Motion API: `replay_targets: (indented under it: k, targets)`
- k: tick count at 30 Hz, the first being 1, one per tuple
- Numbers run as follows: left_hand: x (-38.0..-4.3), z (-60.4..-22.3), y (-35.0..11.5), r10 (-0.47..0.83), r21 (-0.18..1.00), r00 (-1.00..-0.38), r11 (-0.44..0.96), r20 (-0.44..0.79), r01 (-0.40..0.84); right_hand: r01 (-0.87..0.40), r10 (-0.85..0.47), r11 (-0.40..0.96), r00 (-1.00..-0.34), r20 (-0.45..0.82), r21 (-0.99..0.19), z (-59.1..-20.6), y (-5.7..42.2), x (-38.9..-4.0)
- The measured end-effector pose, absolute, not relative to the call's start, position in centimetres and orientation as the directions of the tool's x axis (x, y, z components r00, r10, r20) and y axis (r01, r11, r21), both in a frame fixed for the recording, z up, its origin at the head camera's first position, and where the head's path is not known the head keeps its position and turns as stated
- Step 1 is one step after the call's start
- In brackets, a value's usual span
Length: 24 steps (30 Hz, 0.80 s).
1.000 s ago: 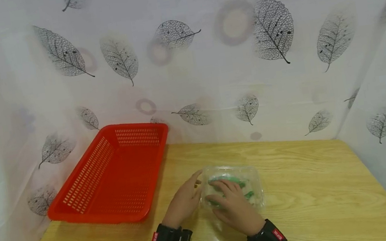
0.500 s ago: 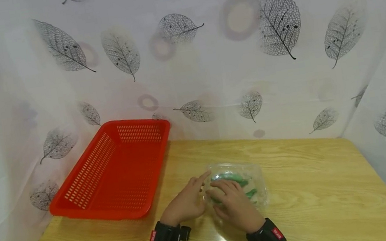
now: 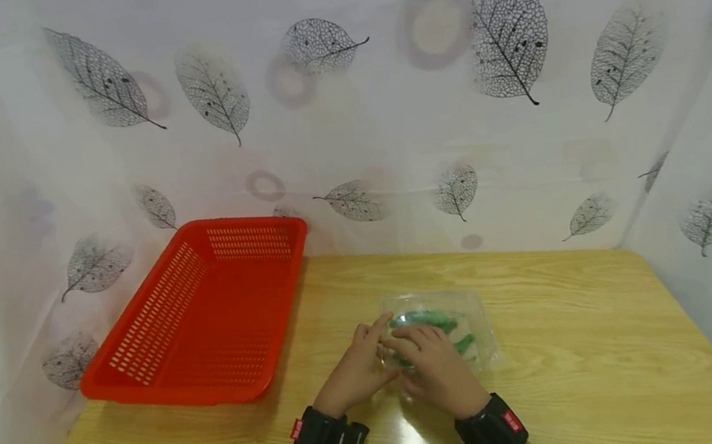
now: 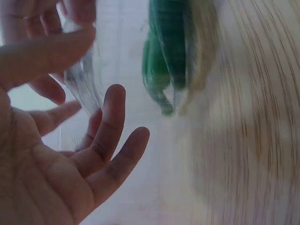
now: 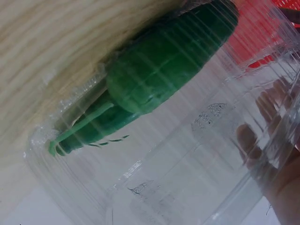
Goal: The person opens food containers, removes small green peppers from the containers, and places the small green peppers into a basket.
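Note:
A clear plastic box lies on the table with green peppers inside. My left hand is at the box's left side, its index finger reaching along the edge. From over the near left part of the box, my right hand bends its fingers down to that same edge. In the left wrist view, clear plastic runs between the left thumb and fingers, with the other hand's fingertips beside it. The right wrist view shows the peppers close up through ridged plastic. The right palm hides part of the box.
A red slotted basket stands to the left, behind the left hand. The wood-grain table extends to the right of the box. White leaf-printed sheeting encloses the back and sides.
The left hand has moved right and closer to the right hand at the box's left edge. The right hand's fingers have shifted slightly at that edge. The head view has tilted a little.

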State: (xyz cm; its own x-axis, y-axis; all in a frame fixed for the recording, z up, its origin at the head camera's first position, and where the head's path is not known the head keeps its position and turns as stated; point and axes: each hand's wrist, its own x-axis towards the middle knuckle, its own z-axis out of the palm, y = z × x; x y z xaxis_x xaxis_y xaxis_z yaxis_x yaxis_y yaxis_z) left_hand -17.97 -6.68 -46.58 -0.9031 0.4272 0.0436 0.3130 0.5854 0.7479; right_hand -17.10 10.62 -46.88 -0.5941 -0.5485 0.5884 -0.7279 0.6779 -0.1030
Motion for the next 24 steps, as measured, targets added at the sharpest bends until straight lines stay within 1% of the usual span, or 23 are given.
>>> replay_targets:
  k: [9,15,21,24]
  targets:
    - [-18.05,-46.63,-6.17,0.355,0.798,-0.934,0.551,0.039,0.243,-0.745,-0.544,0.656,-0.578,0.608,-0.121,-47.1,10.62,-17.33]
    - [-18.04,-46.36,-6.02,0.342,0.798,-0.936,0.541,0.078,0.264,-0.76,-0.559,0.638,-0.565,0.607,-0.12,-46.88,10.79,-17.36]
    - [-17.96,-46.32,-5.79,0.319,0.819,-0.942,0.51,0.103,0.262,-0.753,-0.562,0.645,-0.585,0.585,-0.133,-46.9,10.93,-17.3]
    - [-17.99,-46.42,-5.65,0.302,0.81,-0.946,0.521,0.12,0.269,-0.749,-0.559,0.649,-0.587,0.586,-0.132,-46.93,10.94,-17.32]
